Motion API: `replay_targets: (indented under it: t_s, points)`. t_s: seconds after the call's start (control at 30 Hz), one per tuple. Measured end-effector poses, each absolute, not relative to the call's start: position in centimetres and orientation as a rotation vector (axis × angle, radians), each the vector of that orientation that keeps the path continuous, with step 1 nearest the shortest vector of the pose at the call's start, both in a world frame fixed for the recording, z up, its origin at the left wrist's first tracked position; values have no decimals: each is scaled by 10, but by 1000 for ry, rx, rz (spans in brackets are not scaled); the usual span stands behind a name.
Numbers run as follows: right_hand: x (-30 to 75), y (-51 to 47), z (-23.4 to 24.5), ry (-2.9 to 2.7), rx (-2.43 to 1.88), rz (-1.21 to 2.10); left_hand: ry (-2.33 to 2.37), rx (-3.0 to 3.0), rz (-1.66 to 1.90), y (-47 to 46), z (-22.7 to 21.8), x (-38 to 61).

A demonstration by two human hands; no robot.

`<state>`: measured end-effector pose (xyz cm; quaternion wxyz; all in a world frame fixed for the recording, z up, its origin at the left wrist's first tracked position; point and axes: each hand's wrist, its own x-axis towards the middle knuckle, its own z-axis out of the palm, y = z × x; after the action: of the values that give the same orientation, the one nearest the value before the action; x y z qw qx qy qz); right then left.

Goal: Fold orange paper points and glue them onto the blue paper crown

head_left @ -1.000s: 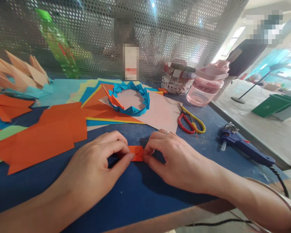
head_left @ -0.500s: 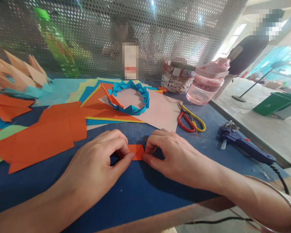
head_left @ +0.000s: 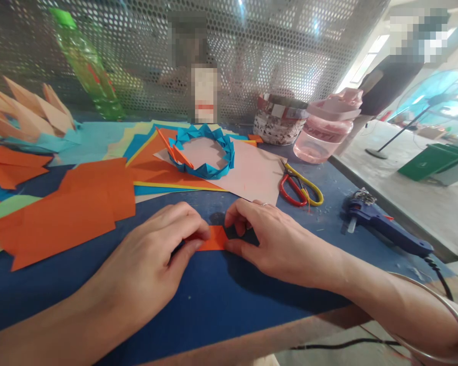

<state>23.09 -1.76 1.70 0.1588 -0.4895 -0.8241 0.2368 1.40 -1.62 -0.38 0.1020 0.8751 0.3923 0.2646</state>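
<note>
Pinched at its left end by the left hand [head_left: 162, 246]; met at its right edge by the right hand [head_left: 277, 244], grip spread: orange strip [head_left: 216, 239], flat on worktop [head_left: 206, 300]. Beyond strip: blue paper ring [head_left: 209, 171]. Beyond strip, rightward: scissors [head_left: 290, 174], then glue gun [head_left: 389, 229].

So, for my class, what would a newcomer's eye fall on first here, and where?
Probably the bright blue paper ring, near the middle on loose sheets. Next, perhaps, the small orange paper between the left hand and right hand on the blue table, then the spiky peach paper piece at far left and the scissors right of the ring.
</note>
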Motion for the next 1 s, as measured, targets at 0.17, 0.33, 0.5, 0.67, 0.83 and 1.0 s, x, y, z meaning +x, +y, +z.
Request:
replay_targets:
  t_s: [0.17, 0.33, 0.5, 0.67, 0.83, 1.0]
  points:
    - [231, -17, 17, -2354, -1397, 694, 1021, 2805, 703, -21, -6, 5]
    - [232, -16, 17, -2355, -1409, 696, 897, 3113, 795, -27, -1, 5]
    - [232, -16, 16, -2351, -1406, 696, 879, 3321, 891, -32, -1, 9]
    - [233, -15, 16, -2363, -1395, 686, 918, 3339, 950, -35, -7, 4]
    - [235, -14, 18, -2386, -1377, 699, 904, 3298, 988, -37, -12, 2]
    - [235, -9, 14, -2410, -1242, 715, 953, 3310, 997, -36, -12, 3]
